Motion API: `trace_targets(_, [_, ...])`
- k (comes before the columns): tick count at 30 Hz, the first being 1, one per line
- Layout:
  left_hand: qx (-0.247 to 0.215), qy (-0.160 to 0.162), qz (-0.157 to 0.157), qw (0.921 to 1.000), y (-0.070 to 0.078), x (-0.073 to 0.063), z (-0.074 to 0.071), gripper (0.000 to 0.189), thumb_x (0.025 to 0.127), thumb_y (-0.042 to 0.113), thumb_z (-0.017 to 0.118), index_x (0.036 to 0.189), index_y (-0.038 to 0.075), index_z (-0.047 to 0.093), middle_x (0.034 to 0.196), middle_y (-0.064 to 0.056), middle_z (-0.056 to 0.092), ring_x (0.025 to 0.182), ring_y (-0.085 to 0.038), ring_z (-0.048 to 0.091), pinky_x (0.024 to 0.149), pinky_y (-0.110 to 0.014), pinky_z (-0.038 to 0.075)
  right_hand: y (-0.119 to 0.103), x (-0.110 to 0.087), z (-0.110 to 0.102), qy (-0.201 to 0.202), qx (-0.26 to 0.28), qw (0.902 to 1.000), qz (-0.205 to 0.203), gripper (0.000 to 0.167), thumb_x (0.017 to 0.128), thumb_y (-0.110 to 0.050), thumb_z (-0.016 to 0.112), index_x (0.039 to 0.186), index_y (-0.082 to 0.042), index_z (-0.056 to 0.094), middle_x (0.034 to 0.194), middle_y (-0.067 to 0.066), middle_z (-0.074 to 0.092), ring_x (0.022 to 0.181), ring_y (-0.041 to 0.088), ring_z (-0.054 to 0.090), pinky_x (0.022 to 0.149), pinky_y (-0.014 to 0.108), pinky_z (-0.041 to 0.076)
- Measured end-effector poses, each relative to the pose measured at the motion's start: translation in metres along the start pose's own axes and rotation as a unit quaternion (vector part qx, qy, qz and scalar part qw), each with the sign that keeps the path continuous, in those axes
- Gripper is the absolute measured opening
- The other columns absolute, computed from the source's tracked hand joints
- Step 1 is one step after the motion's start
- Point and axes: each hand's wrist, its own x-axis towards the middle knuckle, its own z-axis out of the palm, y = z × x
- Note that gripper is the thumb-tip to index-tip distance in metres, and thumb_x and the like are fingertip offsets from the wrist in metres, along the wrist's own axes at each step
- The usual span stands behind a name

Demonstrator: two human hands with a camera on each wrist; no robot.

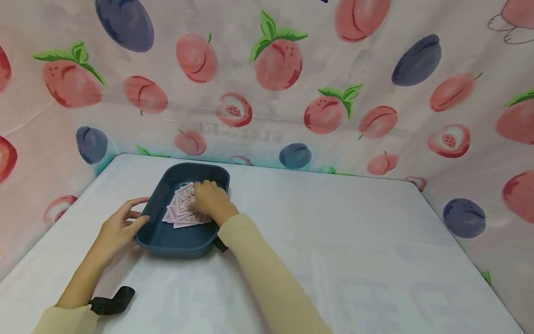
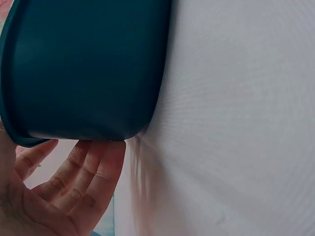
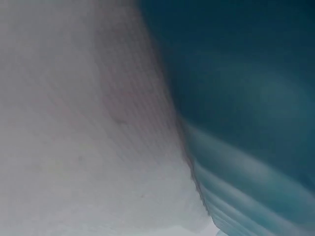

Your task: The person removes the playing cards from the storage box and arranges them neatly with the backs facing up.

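Observation:
A dark blue plastic tray (image 1: 175,251) with rounded corners stands on the white table. Loosely spread in it are playing cards (image 1: 181,207) with pink patterned faces or backs. At the tray's left side is my left hand (image 1: 118,228), thumb on the rim and fingers against the outer wall; the left wrist view shows those fingers (image 2: 101,167) from below. My right hand (image 1: 210,200) reaches in over the right wall, fingers bent down and thumb at the cards, which it pinches. Its fingertips are partly hidden, and the right wrist view has only the tray's outer wall (image 3: 246,88).
The white-covered table (image 1: 354,241) extends to the right of the tray. Behind it and along the sides hangs a fruit-print cloth (image 1: 267,111). A black wrist device (image 1: 112,301) sits on the left wrist.

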Motion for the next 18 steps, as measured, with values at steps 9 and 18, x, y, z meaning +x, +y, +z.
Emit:
trace_targets(9, [0.001, -0.006, -0.008, 0.9999, 0.0001, -0.0003, 0.0017, 0.048, 0.095, 0.023, 0.049, 0.140, 0.009, 0.037, 0.111, -0.032, 0.058, 0.089, -0.036, 0.065, 0.056, -0.023, 0.050, -0.0002, 0.0029, 0.0037, -0.016, -0.026, 0.9994, 0.014, 0.058, 0.084, -0.050, 0.060, 0.132, -0.020, 0.047, 0.126, 0.002, 0.052, 0.115, 0.016, 0.049, 0.096, 0.030, 0.044])
trace_targets(18, [0.003, -0.005, -0.009, 0.9999, 0.0001, 0.0009, 0.0006, 0.049, 0.095, 0.022, 0.049, 0.140, 0.008, 0.036, 0.111, -0.032, 0.058, 0.089, -0.038, 0.065, 0.056, -0.022, 0.050, -0.0001, 0.0005, 0.0002, 0.000, -0.030, 0.9995, -0.006, 0.049, 0.081, -0.046, 0.066, 0.120, -0.019, 0.055, 0.114, 0.002, 0.051, 0.102, 0.014, 0.047, 0.086, 0.027, 0.047])
